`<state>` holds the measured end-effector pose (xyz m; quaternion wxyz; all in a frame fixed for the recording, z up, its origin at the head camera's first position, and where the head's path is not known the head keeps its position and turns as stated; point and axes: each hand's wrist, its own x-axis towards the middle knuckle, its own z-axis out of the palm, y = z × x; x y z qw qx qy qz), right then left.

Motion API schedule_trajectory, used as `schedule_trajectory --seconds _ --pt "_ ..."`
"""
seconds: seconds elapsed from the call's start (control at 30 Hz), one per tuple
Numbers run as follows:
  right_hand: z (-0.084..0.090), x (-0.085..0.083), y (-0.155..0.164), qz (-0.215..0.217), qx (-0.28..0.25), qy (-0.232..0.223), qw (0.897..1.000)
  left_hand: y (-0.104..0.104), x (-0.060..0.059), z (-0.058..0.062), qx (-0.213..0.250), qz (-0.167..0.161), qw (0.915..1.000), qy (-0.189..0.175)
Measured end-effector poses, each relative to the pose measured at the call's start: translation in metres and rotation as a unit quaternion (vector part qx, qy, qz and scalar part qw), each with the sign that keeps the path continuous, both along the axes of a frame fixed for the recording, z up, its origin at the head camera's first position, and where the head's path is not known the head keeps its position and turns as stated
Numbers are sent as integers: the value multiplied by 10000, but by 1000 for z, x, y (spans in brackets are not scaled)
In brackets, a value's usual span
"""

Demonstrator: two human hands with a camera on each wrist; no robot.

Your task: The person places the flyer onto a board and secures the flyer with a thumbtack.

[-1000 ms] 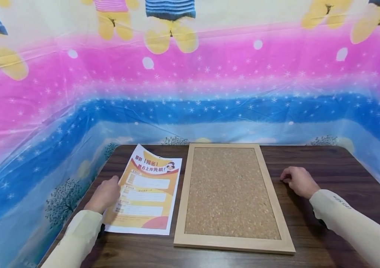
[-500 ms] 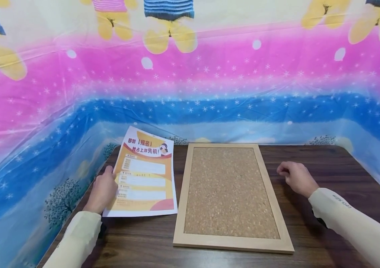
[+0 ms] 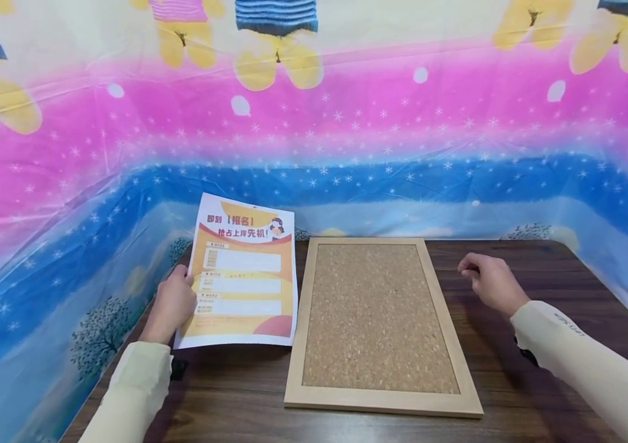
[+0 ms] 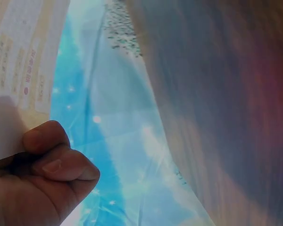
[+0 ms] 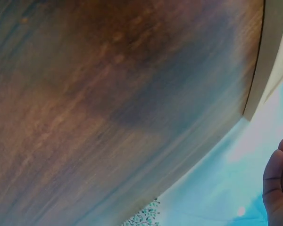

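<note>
My left hand (image 3: 174, 306) pinches the left edge of an orange and white printed flyer (image 3: 244, 272) and holds it tilted up off the dark wooden table (image 3: 546, 271). In the left wrist view the fingers (image 4: 52, 160) curl round the flyer (image 4: 23, 61). A cork board (image 3: 377, 317) in a light wooden frame lies flat in the middle of the table, just right of the flyer. My right hand (image 3: 489, 283) hovers right of the board with fingers loosely curled, holding nothing. Only a fingertip (image 5: 276, 181) of it shows in the right wrist view, near the board's frame (image 5: 269, 61).
A colourful plastic sheet (image 3: 314, 141) with pink and blue bands and cartoon bears walls in the table on the back and both sides. A small dark strap (image 3: 179, 368) shows at my left wrist.
My left hand has lifted the flyer from flat on the table to tilted upright and moved it back. My right hand has risen slightly off the table.
</note>
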<state>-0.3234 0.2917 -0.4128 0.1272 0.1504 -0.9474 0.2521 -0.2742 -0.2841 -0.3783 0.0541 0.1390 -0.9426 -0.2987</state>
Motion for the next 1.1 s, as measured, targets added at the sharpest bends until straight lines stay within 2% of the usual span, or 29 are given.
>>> schedule_trajectory --seconds 0.17,0.5,0.77,1.1 --pt "5 0 1 -21 5 123 9999 16 -2 6 147 -48 9998 127" --pt "12 -3 -1 147 30 344 9993 63 -7 5 336 -641 9971 217" --pt "17 -8 -1 216 19 461 9987 98 -17 -5 347 -823 9960 39" --pt "22 -8 -5 170 -34 285 9994 135 -27 -22 280 -973 9947 -152"
